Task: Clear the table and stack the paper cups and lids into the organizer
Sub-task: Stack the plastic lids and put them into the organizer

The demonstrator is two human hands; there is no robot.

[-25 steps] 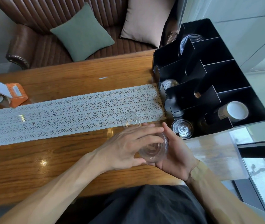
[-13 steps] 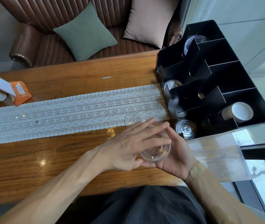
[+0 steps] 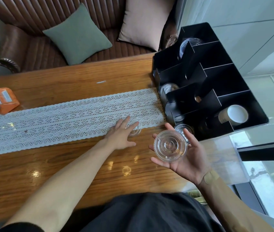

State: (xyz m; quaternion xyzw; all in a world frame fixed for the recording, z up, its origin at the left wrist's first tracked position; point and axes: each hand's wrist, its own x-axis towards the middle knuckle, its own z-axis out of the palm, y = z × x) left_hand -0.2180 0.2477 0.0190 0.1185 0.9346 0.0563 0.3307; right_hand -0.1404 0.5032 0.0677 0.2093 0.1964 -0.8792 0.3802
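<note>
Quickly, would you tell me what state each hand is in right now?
Left hand: open, straight fingers touching the loose lid.
Right hand: holds the other clear lid.

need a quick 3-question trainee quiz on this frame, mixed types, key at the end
1. True or false: the paper cup is in the left hand.
2. What does the right hand hold? A) a paper cup B) a clear lid C) a spoon
3. Fill in: the left hand's fingers lie over a loose lid that rests on the ___.

Key
1. False: it is in the black organizer.
2. B
3. lace runner
</note>
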